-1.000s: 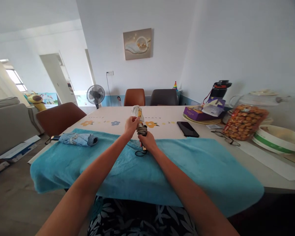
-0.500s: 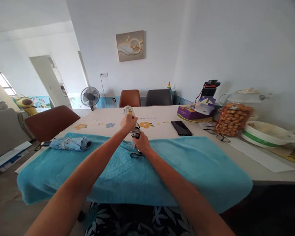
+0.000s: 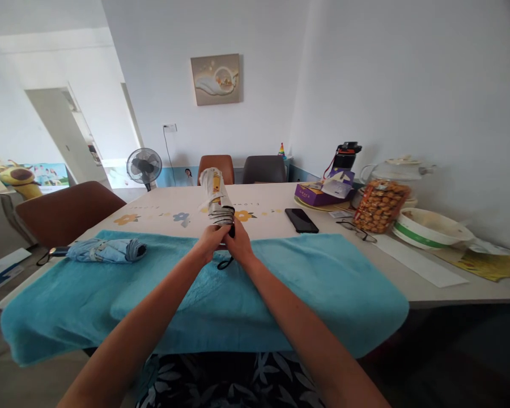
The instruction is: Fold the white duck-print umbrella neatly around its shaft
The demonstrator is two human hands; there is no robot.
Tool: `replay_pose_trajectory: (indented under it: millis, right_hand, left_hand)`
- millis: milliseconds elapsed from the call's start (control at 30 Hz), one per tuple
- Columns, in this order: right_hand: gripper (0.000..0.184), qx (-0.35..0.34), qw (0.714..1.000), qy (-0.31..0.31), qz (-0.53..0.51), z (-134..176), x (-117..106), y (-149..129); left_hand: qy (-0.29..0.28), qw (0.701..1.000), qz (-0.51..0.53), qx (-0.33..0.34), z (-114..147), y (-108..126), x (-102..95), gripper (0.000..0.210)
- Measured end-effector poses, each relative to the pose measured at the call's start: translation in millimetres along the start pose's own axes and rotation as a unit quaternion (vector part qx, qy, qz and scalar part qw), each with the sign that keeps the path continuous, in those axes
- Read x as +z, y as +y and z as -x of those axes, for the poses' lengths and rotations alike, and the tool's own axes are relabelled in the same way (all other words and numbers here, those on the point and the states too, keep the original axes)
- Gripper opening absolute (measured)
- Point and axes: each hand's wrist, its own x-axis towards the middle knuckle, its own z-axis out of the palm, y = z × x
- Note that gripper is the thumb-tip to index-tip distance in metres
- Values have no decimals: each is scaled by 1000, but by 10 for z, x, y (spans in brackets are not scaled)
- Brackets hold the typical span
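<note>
A folded white umbrella (image 3: 216, 195) with a yellow pattern is held up over the near part of the table, its wrapped canopy pointing away from me. My right hand (image 3: 238, 241) is closed around its dark handle, and a black wrist loop (image 3: 225, 263) hangs below. Close beside it, my left hand (image 3: 212, 242) is closed at the handle end of the canopy; its fingertips are partly hidden. A second umbrella (image 3: 106, 250), light blue and rolled up, lies to the left on the turquoise towel (image 3: 323, 283).
On the right of the table (image 3: 263, 224) are a black phone (image 3: 301, 220), eyeglasses (image 3: 357, 230), a purple box (image 3: 314, 194), a jar of nuts (image 3: 381, 205) and a white-green bowl (image 3: 431, 228). Chairs (image 3: 263, 169) stand behind, with a fan (image 3: 144, 166) at the far left.
My left hand has slid down from the canopy's upper part to the handle end, next to my right hand. More of the white canopy now shows. The view has turned slightly right.
</note>
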Motion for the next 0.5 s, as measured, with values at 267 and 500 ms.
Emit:
replay_pose_trajectory:
  millis: [267, 500]
  right_hand:
    - [62, -164, 985, -18, -59, 38, 151, 110]
    - [53, -79, 987, 51, -126, -14, 47, 62]
  left_hand:
    - [106, 982, 127, 92, -75, -152, -44, 19]
    - [311, 834, -417, 185, 133, 173, -1069, 64]
